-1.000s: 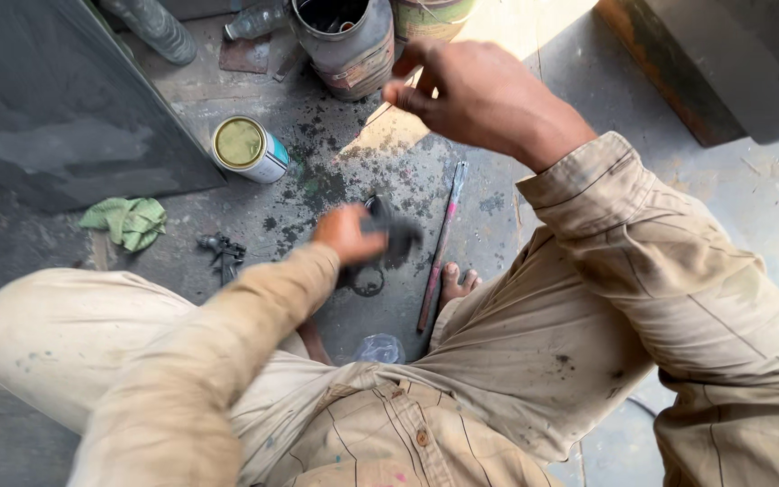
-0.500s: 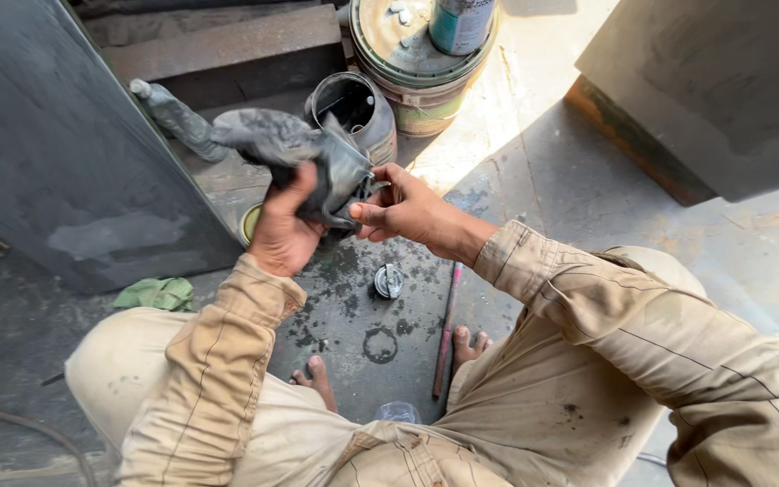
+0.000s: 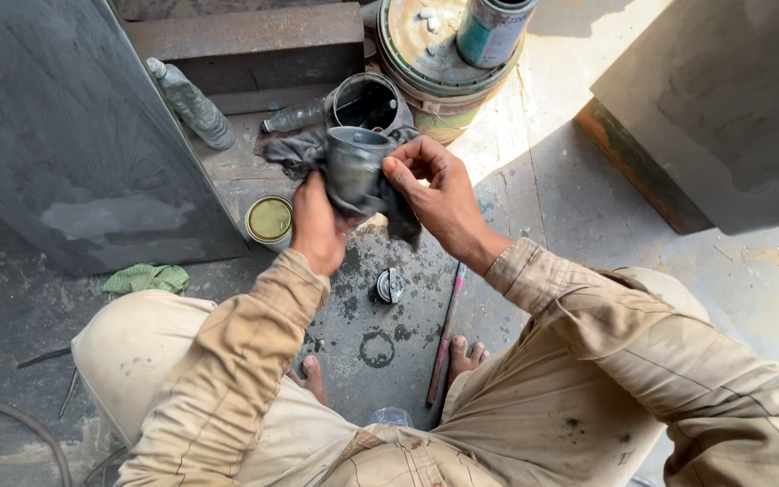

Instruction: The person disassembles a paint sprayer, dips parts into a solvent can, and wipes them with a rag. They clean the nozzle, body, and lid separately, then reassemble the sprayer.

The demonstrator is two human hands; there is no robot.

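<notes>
I see the left hand (image 3: 317,230) clenched around the lower body of a dark metal cup-shaped part (image 3: 353,162), with a greasy black rag (image 3: 295,149) bunched between palm and metal. The right hand (image 3: 435,189) pinches the rim and the rag's hanging end from the other side, fingers (image 3: 403,160) curled over the lip. The part is held up in the air above the stained floor (image 3: 534,207), just in front of an open dark tin (image 3: 370,101) and a large paint drum (image 3: 444,54).

I judge the part stiff and fairly heavy for its size, likely oily, so bare skin would slip on it; the rag is soft, limp and gives the grip its friction. The safest hold looks to be around the cylindrical wall through the cloth, with the rim only for steadying. Below on the floor lie a small round cap (image 3: 390,285), a thin rod (image 3: 446,334) and a lidded can (image 3: 270,221)
</notes>
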